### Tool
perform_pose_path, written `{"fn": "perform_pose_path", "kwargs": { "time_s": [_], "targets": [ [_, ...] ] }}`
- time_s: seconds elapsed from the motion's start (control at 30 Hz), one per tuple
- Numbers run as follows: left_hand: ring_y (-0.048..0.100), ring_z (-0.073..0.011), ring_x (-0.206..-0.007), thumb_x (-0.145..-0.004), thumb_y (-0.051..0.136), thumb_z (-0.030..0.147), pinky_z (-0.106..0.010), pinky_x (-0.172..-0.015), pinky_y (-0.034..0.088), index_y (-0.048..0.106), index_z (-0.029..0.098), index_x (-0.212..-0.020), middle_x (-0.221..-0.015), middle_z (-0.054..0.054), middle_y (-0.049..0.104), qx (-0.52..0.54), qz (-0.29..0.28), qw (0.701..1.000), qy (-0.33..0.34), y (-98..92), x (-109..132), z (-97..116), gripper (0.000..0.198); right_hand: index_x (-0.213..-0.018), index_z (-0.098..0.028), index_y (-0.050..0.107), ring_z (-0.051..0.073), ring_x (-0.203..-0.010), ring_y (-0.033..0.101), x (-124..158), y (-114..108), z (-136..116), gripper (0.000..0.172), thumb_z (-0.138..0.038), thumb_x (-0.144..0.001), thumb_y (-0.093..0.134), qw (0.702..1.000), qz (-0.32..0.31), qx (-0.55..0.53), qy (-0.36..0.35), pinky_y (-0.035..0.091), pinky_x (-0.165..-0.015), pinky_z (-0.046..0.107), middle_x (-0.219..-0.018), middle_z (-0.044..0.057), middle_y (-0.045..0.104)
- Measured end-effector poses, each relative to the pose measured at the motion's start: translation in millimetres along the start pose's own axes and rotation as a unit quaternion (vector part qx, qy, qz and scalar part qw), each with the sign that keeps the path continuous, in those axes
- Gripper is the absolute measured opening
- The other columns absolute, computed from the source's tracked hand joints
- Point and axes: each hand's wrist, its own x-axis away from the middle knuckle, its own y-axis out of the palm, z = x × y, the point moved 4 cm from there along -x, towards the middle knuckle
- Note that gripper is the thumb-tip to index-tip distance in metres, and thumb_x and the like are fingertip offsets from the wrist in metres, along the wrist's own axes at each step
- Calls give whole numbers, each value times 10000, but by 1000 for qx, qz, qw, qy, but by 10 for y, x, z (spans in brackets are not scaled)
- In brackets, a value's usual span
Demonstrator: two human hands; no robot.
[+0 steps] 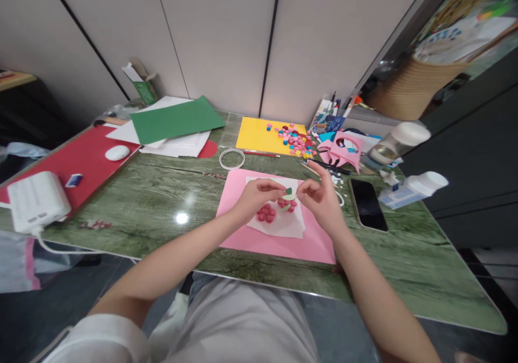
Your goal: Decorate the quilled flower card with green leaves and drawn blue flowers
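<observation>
Just above a white paper sheet (279, 230), my left hand (261, 193) pinches a small green paper piece (288, 191) between thumb and fingertips. A pale leaf-like strip (288, 197) shows right beneath that piece. Close by on the right, my right hand (319, 196) has its thumb and index finger pressed together; whatever is between them is too small to make out. Two clusters of round reddish-pink pieces, a left cluster (266, 213) and a right cluster (292, 207) partly covered by the strip, lie on the white paper. Under it is a pink sheet (238, 239).
Behind the hands are a tape roll (232, 159) and a yellow sheet (254, 136) with many small coloured rounds. A phone (368, 205) and bottles (413, 189) stand right. Green paper (174, 120), a red sheet (93, 163) and a white power bank (38, 201) occupy the left.
</observation>
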Motion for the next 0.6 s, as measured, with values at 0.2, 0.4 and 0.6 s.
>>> {"fn": "perform_pose_path", "kwargs": {
  "time_s": [0.2,0.4,0.6],
  "targets": [
    [605,-111,-592,-602,740,201,-229,-590,461,679,133,-714,-658,-23,664,-26,-56,997,-44,25,1,7,145,-1326,-269,275,138,-616,513,-4,-30,-7,672,-179,-736,582,999,-23,23,-11,436,-673,330,-665,-49,527],
    [571,-81,-500,-648,710,190,-206,-540,451,671,133,-764,-585,-5,644,-51,-90,991,-87,56,27,44,135,-1321,-266,282,141,-609,516,-12,-45,-5,660,-198,-738,583,998,-41,36,-14,438,-672,339,-658,-48,526],
    [575,-87,-502,-630,717,186,-208,-516,450,667,133,-767,-626,-18,659,-46,-78,993,-74,44,19,53,155,-1316,-271,287,140,-612,510,-15,-77,-3,666,-206,-731,597,999,-37,13,-2,431,-653,320,-664,-46,525]
  ]
}}
